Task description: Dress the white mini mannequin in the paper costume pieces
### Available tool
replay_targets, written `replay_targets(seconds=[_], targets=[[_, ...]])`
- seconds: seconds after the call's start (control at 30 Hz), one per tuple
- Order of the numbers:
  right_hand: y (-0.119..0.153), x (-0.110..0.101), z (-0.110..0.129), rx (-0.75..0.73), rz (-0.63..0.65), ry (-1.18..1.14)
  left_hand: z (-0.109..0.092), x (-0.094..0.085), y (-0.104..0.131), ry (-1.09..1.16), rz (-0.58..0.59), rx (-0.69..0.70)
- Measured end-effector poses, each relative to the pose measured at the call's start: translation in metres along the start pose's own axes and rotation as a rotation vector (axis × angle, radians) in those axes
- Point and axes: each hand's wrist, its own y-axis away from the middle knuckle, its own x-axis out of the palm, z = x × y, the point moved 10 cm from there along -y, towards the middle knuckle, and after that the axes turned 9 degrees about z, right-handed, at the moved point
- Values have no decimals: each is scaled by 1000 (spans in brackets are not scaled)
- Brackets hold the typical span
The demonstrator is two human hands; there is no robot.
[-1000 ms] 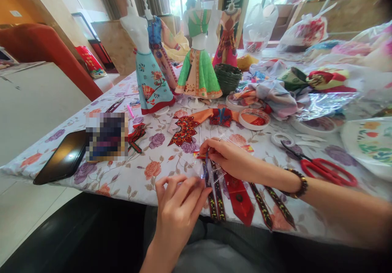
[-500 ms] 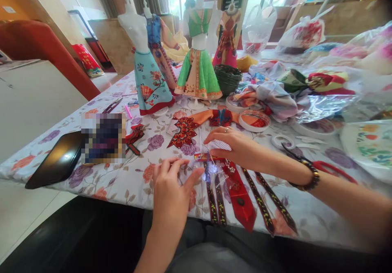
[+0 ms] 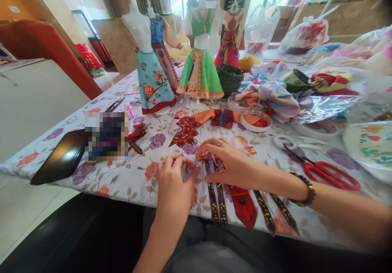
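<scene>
My left hand (image 3: 174, 180) rests low over the flowered cloth, its thumb and index fingertips nearly meeting. What lies between them is too small to make out. To its right, my right hand (image 3: 229, 160) arches over shiny bead strands (image 3: 240, 147), with the thumb apart from the curled fingers. Some beads glint beneath its fingers. Partly covered by this hand is a red pointed fabric piece (image 3: 245, 209). Dark patterned ribbons (image 3: 213, 201) lie on either side of it. A red patterned collar piece (image 3: 185, 131) lies just beyond my hands.
Dressed miniature mannequins (image 3: 200, 71) stand behind, beside a dark woven basket (image 3: 230, 80). Red-handled scissors (image 3: 332, 175) and tape rolls (image 3: 256, 120) lie to the right, with bundled fabric (image 3: 275, 99) farther back. A black tray-like object (image 3: 59, 156) lies at the left edge.
My right hand has moved slightly down and left over the beads. Bead strands now show stretched out behind it. My left thumb and index finger have drawn closer together. More of the scissors shows.
</scene>
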Motion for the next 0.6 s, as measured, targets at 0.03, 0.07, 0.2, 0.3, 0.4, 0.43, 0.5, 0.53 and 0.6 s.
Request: replay_targets(seconds=[0.03,0.07,0.2,0.3,0.4,0.43,0.5,0.53,0.6], targets=[[0,2,-1,4,-2,-9,-1,1,0,-7,6,12],[-1,3,-2,7,-4,-17,-3,2,0,-10,12,23],[-3,2,-1,-10,22,-38,-6,3,0,12,46,38],[-4,-4,-2,-11,77,-117,-8,2,0,62,61,35],[-3,-19,-5,11,56,-148,-7,-1,1,135,55,13],[-3,-23,-5,17,49,-137,-6,0,2,164,60,-7],[-2,-26,-5,14,63,-110,-1,2,4,226,80,-61],[-1,-27,-3,4,80,-103,1,3,5,266,86,-81],[0,-29,1,-23,92,-106,5,5,6,375,86,-105]])
